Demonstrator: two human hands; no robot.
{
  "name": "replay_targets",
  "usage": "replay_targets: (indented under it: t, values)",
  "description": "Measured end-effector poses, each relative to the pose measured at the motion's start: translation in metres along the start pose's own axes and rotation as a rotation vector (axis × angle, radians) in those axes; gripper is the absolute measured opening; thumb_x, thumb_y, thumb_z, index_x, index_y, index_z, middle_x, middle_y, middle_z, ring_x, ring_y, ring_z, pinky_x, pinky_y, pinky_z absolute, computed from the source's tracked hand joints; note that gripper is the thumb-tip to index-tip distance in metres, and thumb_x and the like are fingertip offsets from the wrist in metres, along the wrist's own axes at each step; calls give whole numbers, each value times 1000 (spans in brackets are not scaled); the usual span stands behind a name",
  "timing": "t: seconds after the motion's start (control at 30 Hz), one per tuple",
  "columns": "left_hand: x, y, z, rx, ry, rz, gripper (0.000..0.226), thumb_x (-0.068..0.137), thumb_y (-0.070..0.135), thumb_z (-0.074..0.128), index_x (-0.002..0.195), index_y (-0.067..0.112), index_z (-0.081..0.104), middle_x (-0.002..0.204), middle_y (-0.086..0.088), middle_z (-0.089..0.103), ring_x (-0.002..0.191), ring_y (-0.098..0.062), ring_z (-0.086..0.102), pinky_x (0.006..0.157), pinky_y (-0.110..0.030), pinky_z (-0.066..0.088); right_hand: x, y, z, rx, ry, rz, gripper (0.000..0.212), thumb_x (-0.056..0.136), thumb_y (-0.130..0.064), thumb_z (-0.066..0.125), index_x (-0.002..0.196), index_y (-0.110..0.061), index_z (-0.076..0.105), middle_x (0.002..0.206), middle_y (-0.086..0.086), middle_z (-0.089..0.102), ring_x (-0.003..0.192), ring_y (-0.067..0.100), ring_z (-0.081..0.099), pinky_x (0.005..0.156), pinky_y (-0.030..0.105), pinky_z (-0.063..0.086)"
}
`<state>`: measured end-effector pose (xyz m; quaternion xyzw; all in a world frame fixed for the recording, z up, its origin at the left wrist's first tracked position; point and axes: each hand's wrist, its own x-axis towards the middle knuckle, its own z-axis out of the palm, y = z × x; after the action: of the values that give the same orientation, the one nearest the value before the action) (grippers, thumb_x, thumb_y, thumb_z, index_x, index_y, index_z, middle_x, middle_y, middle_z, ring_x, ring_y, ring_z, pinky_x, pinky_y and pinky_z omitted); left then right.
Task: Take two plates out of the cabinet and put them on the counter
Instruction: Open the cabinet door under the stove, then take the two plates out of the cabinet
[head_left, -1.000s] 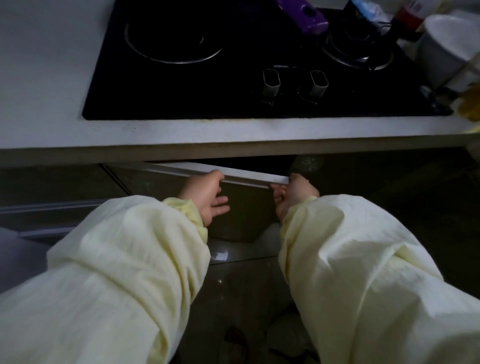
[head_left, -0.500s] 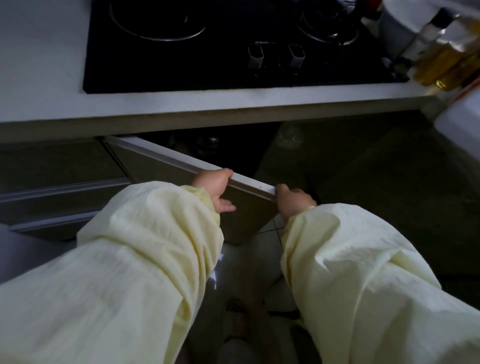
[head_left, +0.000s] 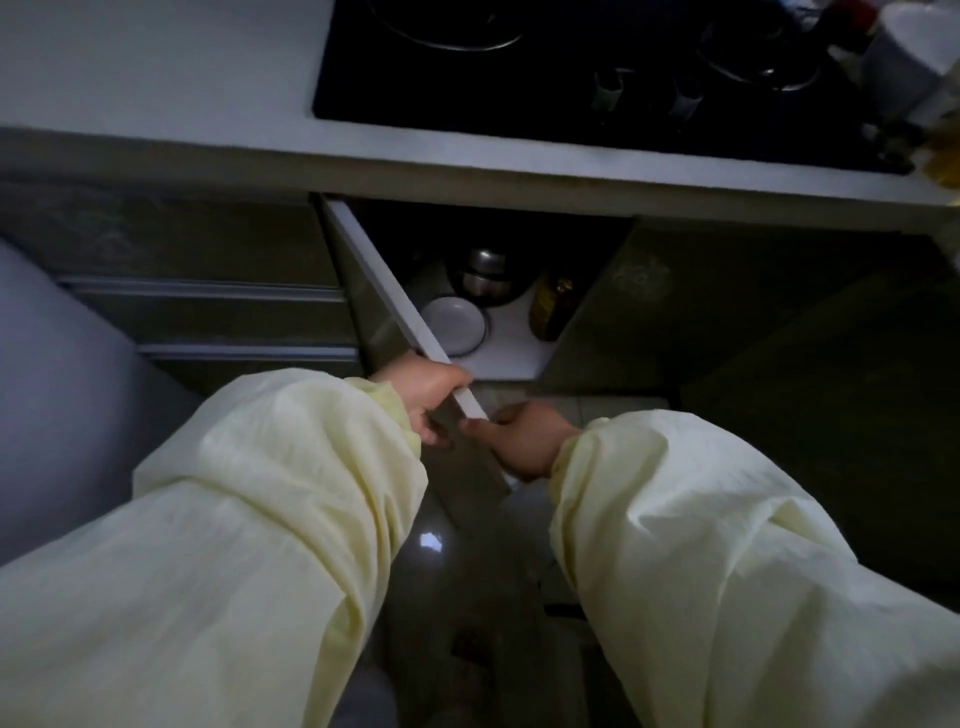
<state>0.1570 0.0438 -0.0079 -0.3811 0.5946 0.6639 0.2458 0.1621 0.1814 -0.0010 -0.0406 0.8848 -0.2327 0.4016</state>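
now | left hand (head_left: 422, 387) fingers curled over cabinet door (head_left: 384, 291) edge | right hand (head_left: 524, 436) loose (empty)

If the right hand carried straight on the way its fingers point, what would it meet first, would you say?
The right hand points left, fingertips at the open door, so it would likely meet the door's lower edge first; depth is unclear.

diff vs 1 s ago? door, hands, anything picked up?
The cabinet door has swung from barely ajar to wide open toward the person, exposing white plates, metal pots and a bottle on the shelf. The left hand keeps its grip on the door's top edge; the right hand has dropped below its corner. Nothing has been picked up; the counter holds no plates.
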Motion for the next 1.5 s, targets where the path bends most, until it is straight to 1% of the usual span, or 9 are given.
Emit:
replay_targets:
  t: [0.13,0.3,0.47,0.73,0.93,1.13,1.3,1.4,1.5]
  values:
    - [-14,-27,-20,64,128,107,59,75,10,65,128,15,39,114,-19,60,99,-40,62,81,-62,52,-5,-12,27,174,-252,-37,32,72,-60,61,76,-28,60,83,-4,64,77,14,66,59,25,59]
    - [-26,-46,-74,471,327,199,62,76,7,60,133,11,39,121,-17,59,108,-34,58,94,-47,49,-3,-52,81,161,-339,-179,46,80,-52,58,113,-20,63,93,-5,62,78,11,65,72,28,58]
    - [-37,-43,-126,735,311,187,54,80,8,55,132,9,39,123,-17,56,109,-35,56,93,-43,50,1,-79,98,208,-280,-227,41,81,-46,59,115,-25,62,81,-14,60,74,9,65,69,27,56]
    - [-43,-34,-178,967,368,150,50,83,12,54,131,5,40,128,-21,54,115,-36,53,92,-38,42,14,-94,86,164,-129,-158,33,87,-36,54,110,-15,64,102,15,68,91,29,69,81,40,56]
    - [-46,-21,-161,723,496,148,77,82,19,58,146,18,16,142,-18,40,124,-38,46,93,-42,44,26,-99,74,124,-66,-154,32,87,-35,53,104,-12,66,106,22,70,97,38,67,85,45,55]
    - [-33,15,-110,587,589,606,48,81,26,53,129,21,48,135,-8,49,127,-29,41,99,-40,38,57,-87,35,217,-25,-133,36,85,-33,55,107,-7,65,112,21,69,104,38,65,86,45,54]
    - [18,18,-71,610,481,411,38,82,30,54,118,21,57,123,-6,61,114,-26,55,99,-39,44,101,-50,-4,230,24,-105,36,86,-31,55,107,-4,65,115,22,67,108,38,62,90,44,52]
    - [55,11,-46,543,375,341,21,81,19,55,96,7,63,104,-18,64,104,-31,58,90,-33,44,131,-21,-20,219,23,-71,35,87,-29,54,109,-5,64,118,21,66,110,37,62,91,43,52]
    - [89,1,-29,505,304,278,21,84,11,51,89,-4,64,107,-27,66,106,-36,60,85,-31,45,163,6,-29,243,28,-49,35,87,-28,54,111,-4,63,119,23,65,111,39,61,93,45,51]
